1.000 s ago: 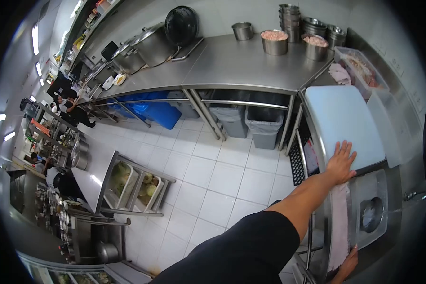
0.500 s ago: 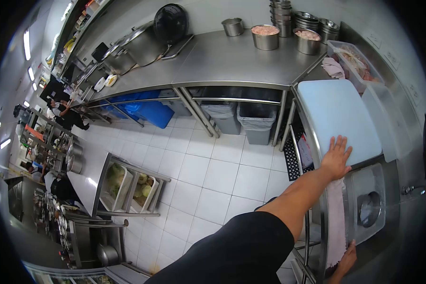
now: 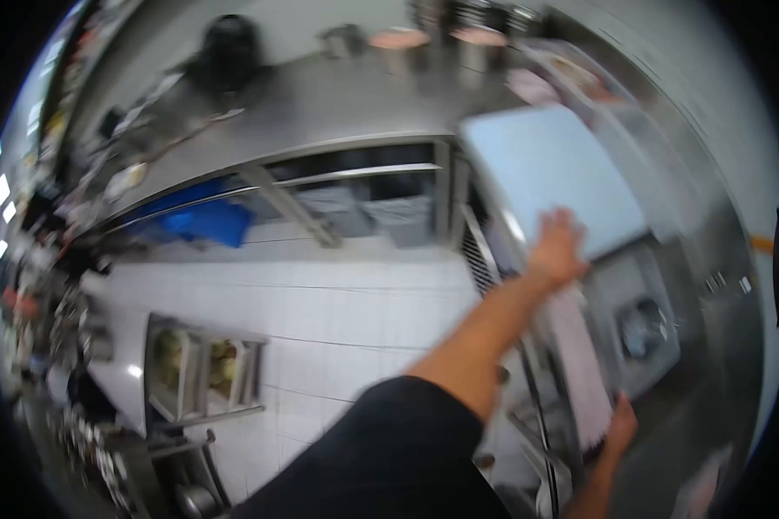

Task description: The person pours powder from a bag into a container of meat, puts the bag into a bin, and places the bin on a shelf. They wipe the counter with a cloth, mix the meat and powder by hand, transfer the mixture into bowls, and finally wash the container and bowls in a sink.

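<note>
A pale blue cutting board (image 3: 554, 169) lies on the steel counter at the right. My left hand (image 3: 559, 249) rests on its near edge, palm down, fingers spread, holding nothing. Below the board sits a clear plastic container (image 3: 658, 350) with a dark, round, shiny shape inside that blur keeps me from naming. A pale pink cloth (image 3: 582, 372) is spread along the counter's edge beside the container. My right hand (image 3: 620, 426) is at the container's near corner, close to the end of the cloth. Motion blur hides whether its fingers grip anything.
Another clear container (image 3: 584, 73) with pinkish contents stands beyond the board, near a crumpled pink cloth (image 3: 531, 86). Metal pots filled with pink food (image 3: 398, 43) stand on the far counter (image 3: 346, 108). Grey bins (image 3: 402, 216) sit underneath. A cart (image 3: 255, 372) holds trays of vegetables.
The whole view has shifted and blurred, with the counters now further left and higher. My left hand stays on the board and my right hand stays by the container's corner.
</note>
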The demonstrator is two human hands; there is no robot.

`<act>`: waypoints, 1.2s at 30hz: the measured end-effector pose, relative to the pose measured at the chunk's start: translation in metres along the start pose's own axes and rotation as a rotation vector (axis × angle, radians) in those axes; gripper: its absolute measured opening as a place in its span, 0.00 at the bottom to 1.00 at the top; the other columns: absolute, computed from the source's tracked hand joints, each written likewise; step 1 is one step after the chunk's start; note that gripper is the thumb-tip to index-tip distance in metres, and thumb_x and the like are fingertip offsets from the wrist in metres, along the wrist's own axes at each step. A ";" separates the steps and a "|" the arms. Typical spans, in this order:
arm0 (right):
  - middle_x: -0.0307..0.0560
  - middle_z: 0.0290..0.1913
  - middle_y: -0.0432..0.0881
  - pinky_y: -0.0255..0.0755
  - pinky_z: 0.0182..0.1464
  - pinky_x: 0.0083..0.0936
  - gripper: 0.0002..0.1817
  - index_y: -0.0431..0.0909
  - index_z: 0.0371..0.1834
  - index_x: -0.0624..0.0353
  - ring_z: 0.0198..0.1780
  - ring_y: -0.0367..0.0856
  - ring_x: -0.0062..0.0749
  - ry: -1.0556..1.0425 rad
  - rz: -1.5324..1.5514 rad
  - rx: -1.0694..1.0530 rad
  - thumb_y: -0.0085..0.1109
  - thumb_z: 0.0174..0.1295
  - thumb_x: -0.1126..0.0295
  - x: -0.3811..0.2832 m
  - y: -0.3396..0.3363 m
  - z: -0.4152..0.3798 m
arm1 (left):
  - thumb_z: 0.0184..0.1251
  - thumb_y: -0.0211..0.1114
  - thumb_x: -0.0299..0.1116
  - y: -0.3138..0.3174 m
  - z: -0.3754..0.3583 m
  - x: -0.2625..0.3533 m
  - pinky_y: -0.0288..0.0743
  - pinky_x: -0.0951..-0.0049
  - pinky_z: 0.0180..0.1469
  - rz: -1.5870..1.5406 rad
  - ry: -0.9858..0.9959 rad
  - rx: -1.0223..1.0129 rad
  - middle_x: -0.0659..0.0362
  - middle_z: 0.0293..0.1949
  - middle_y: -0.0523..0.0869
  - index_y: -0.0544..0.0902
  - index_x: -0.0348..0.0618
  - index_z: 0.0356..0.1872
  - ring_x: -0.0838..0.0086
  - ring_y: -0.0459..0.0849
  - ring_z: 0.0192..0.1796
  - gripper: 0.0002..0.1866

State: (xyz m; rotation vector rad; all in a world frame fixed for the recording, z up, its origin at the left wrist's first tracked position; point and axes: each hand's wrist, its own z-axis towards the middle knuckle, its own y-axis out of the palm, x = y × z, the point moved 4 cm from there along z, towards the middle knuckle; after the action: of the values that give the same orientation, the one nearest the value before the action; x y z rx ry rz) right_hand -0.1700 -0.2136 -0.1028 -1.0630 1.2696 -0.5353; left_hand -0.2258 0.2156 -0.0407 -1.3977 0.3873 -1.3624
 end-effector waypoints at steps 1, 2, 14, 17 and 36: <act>0.59 0.46 0.85 0.74 0.53 0.40 0.23 0.84 0.53 0.55 0.50 0.84 0.52 -0.031 0.111 0.006 0.46 0.73 0.51 -0.002 0.001 -0.003 | 0.61 0.63 0.58 0.016 0.001 -0.008 0.33 0.40 0.77 0.006 0.052 0.080 0.41 0.74 0.58 0.66 0.47 0.71 0.46 0.47 0.78 0.41; 0.59 0.46 0.85 0.74 0.53 0.40 0.24 0.84 0.51 0.54 0.50 0.83 0.54 0.166 0.119 -0.040 0.44 0.73 0.49 -0.058 -0.019 -0.021 | 0.61 0.63 0.59 0.009 0.001 -0.006 0.34 0.39 0.76 0.023 0.048 0.021 0.43 0.74 0.59 0.67 0.48 0.71 0.46 0.48 0.78 0.41; 0.62 0.39 0.85 0.73 0.52 0.48 0.35 0.85 0.39 0.55 0.47 0.81 0.60 0.236 -0.191 -0.074 0.39 0.69 0.36 -0.065 -0.035 -0.018 | 0.71 0.50 0.59 -0.012 0.000 0.025 0.38 0.47 0.77 0.389 -0.021 -0.108 0.45 0.77 0.55 0.59 0.51 0.75 0.51 0.47 0.79 0.37; 0.62 0.39 0.85 0.73 0.52 0.48 0.35 0.85 0.39 0.55 0.47 0.81 0.60 0.232 -0.188 -0.087 0.38 0.68 0.35 -0.063 -0.037 -0.017 | 0.71 0.50 0.58 -0.009 0.001 0.025 0.38 0.47 0.77 0.390 -0.012 -0.097 0.46 0.77 0.54 0.59 0.52 0.75 0.51 0.48 0.79 0.37; 0.60 0.41 0.85 0.73 0.53 0.49 0.34 0.85 0.42 0.52 0.49 0.81 0.59 0.251 -0.202 -0.128 0.38 0.69 0.35 -0.062 -0.037 -0.015 | 0.71 0.51 0.59 -0.007 0.001 0.025 0.38 0.47 0.77 0.414 -0.010 -0.097 0.45 0.77 0.54 0.59 0.51 0.75 0.51 0.48 0.79 0.37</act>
State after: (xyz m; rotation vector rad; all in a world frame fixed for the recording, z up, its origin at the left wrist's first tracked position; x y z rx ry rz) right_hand -0.1932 -0.1842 -0.0388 -1.2689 1.4381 -0.7679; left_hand -0.2207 0.1984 -0.0222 -1.3122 0.7013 -1.0081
